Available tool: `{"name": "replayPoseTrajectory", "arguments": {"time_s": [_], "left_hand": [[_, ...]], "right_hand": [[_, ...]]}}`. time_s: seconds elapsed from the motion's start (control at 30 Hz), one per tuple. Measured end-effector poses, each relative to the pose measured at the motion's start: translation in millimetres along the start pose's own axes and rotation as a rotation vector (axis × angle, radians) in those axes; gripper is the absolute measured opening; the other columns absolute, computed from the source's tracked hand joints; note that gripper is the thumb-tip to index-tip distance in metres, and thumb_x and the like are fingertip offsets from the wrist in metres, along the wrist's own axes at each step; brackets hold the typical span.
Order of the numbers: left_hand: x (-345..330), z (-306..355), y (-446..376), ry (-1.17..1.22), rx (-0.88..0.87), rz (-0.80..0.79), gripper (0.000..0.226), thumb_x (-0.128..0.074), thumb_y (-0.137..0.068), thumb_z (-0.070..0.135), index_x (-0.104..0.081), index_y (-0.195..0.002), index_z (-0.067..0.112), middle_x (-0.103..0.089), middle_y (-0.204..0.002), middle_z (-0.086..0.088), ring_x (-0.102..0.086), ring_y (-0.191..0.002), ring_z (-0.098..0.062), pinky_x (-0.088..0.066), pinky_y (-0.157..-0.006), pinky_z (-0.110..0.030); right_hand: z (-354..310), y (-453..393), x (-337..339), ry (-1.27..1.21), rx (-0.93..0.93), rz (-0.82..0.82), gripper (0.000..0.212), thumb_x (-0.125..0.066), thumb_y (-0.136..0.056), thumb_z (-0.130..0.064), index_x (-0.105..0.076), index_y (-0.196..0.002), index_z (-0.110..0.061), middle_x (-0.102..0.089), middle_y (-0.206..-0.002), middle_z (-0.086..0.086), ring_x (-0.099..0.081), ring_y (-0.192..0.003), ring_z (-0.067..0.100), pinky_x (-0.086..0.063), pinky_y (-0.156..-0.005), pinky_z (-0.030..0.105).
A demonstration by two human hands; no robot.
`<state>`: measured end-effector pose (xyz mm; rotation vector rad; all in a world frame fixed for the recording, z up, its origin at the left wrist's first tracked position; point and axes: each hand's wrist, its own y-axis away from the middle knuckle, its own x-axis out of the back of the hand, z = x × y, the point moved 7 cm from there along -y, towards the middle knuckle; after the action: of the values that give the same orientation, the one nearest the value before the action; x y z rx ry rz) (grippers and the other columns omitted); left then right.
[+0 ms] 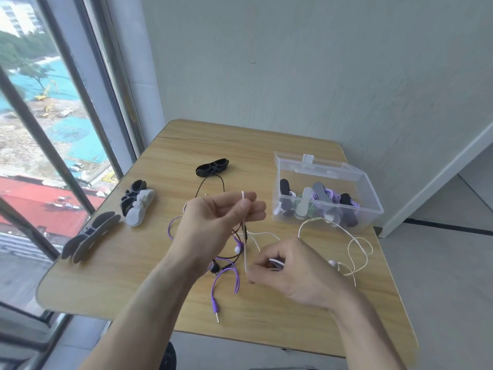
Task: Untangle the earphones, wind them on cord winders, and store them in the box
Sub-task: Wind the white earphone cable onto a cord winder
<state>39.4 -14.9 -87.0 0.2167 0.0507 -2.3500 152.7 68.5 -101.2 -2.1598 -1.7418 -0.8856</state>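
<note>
Beside the window, both hands point(213, 222) point(290, 273) pinched the light, limp white cord point(245, 252); best gripped near the knot.

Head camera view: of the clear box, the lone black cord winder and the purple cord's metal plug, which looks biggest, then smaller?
1. Clear box
2. Black cord winder
3. Metal plug

The gaps are wide, so nearness hardly matters.

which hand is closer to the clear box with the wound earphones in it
Right. The right hand is just in front of the clear box, below its near wall, pinching the white cord. The left hand holds that cord up farther to the box's left.
</note>
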Motion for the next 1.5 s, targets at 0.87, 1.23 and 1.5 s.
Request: {"name": "replayPoseTrajectory", "arguments": {"time_s": [0.87, 1.23, 1.5], "left_hand": [[17, -2, -6, 0.532, 0.083, 0.204, 0.028, -0.034, -0.104, 0.008, -0.061, -0.104, 0.014, -0.075, -0.1, -0.002, -0.072, -0.081, -0.012, -0.038, -0.05, -0.017], [-39, -8, 14, -0.335, 0.034, -0.49, 0.02, -0.056, -0.084, 0.003, -0.075, -0.083, 0.012, -0.07, -0.072, -0.002, -0.06, -0.067, -0.012, -0.041, -0.063, -0.017], [-33, -8, 7, 0.173, 0.198, -0.335, 0.021, -0.052, -0.075, 0.021, -0.044, -0.056, 0.016, -0.025, -0.054, 0.004, -0.019, -0.051, -0.015, -0.014, -0.051, -0.029]], "right_hand": [[-5, 1, -1, -0.135, 0.02, -0.046, 0.025, -0.055, -0.102, -0.032, -0.072, -0.094, -0.016, -0.063, -0.065, -0.005, -0.047, -0.047, 0.004, -0.04, -0.051, 0.02], [-19, 23, 24, -0.55, 0.168, -0.11, 0.024, -0.067, -0.083, -0.033, -0.074, -0.073, -0.013, -0.057, -0.052, -0.002, -0.043, -0.039, 0.01, -0.032, -0.041, 0.018], [29, 22, 77, -0.665, 0.104, 0.454, 0.048, -0.087, -0.063, -0.054, -0.06, -0.057, -0.014, -0.027, -0.047, -0.002, -0.018, -0.045, 0.016, -0.02, -0.046, 0.025]]}}
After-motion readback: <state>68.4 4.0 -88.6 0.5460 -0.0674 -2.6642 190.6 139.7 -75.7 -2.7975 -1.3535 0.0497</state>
